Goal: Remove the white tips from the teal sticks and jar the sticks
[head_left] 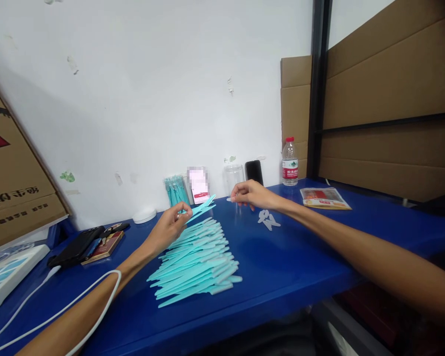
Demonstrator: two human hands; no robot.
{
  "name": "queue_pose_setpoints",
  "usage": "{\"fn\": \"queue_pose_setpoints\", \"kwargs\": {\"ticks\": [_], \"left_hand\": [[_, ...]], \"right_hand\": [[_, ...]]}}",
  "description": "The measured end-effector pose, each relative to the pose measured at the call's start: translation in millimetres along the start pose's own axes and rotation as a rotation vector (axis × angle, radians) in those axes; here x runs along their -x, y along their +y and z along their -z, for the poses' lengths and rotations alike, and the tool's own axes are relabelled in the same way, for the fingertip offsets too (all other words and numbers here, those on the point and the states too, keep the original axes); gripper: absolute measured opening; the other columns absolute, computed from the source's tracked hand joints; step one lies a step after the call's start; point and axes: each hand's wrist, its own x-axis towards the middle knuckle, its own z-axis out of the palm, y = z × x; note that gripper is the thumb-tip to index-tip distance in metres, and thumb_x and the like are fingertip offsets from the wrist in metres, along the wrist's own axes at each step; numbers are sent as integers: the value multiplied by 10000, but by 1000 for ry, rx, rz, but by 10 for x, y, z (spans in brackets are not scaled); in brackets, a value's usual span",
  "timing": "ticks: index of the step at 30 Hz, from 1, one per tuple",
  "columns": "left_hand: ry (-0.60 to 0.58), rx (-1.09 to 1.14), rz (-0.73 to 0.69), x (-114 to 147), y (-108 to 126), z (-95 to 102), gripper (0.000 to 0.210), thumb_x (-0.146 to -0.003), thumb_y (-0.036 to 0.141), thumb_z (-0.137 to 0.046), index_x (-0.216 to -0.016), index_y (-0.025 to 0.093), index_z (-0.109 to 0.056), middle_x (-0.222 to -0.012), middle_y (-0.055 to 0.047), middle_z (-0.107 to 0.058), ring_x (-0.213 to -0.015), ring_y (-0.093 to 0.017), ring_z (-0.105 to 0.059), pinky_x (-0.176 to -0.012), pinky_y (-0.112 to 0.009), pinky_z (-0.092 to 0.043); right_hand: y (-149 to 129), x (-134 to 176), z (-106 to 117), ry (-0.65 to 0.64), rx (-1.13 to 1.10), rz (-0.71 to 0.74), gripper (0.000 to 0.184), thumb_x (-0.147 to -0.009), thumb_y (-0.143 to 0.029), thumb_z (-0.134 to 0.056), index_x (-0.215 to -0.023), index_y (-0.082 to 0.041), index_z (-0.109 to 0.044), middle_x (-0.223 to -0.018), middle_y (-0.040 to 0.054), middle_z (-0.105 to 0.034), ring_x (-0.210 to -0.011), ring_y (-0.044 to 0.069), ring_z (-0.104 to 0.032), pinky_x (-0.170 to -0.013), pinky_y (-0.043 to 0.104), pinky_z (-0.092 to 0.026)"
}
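Note:
My left hand point(170, 223) is closed in a pinch on a few slim teal sticks point(204, 207), shaped like eyebrow razors; their tips fan out to the right. Below it, a broad pile of similar teal sticks point(196, 264) lies on the blue table point(274, 267), many with whitish covers on their right ends. My right hand point(252, 194) pinches a small translucent white cover point(229, 199) between thumb and fingertips, apart from the left hand. Several loose translucent covers point(269, 220) lie on the table below my right wrist.
Along the wall stand a jar of teal sticks point(176, 190), a lit phone point(199, 185), a clear jar point(233, 178), a dark phone point(254, 172) and a water bottle point(289, 163). A packet point(324, 198) lies right; a white cable point(104, 309) crosses my left forearm.

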Motion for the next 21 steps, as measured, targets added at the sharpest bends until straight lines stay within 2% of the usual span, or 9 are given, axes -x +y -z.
{"fn": "queue_pose_setpoints", "kwargs": {"ticks": [3, 9, 17, 21], "left_hand": [[-29, -45, -12, 21, 10, -23, 253, -883, 468, -511, -840, 219, -484, -506, 96, -231, -400, -67, -201, -393, -181, -152], [-42, -102, -42, 29, 20, -50, 238, -904, 449, -484, -869, 215, -503, -511, 87, -269, -414, -73, -230, -407, -193, -163], [-48, -153, -48, 25, 8, -45, 237, -907, 442, -479, -866, 210, -509, -505, 87, -293, -405, -74, -241, -411, -197, -171], [-59, -162, -50, 27, 12, -51, 234, -912, 442, -471, -870, 214, -508, -500, 89, -294, -406, -75, -245, -416, -193, -174]], "right_hand": [[-33, 5, -37, 54, -158, -50, 145, -777, -286, -682, -799, -143, -680, -610, 11, -565, -513, 96, -468, -389, 205, -373], [-9, 13, -110, 30, -345, -76, 70, -702, -188, -699, -756, -144, -698, -779, 86, -659, -709, 158, -575, -427, 208, -403], [-9, 1, -146, 103, -363, -96, 183, -637, -165, -709, -812, -148, -659, -775, 85, -655, -724, 179, -607, -440, 223, -408], [2, -2, -153, 100, -383, -93, 176, -637, -175, -717, -799, -147, -651, -763, 86, -650, -722, 178, -606, -452, 228, -424]]}}
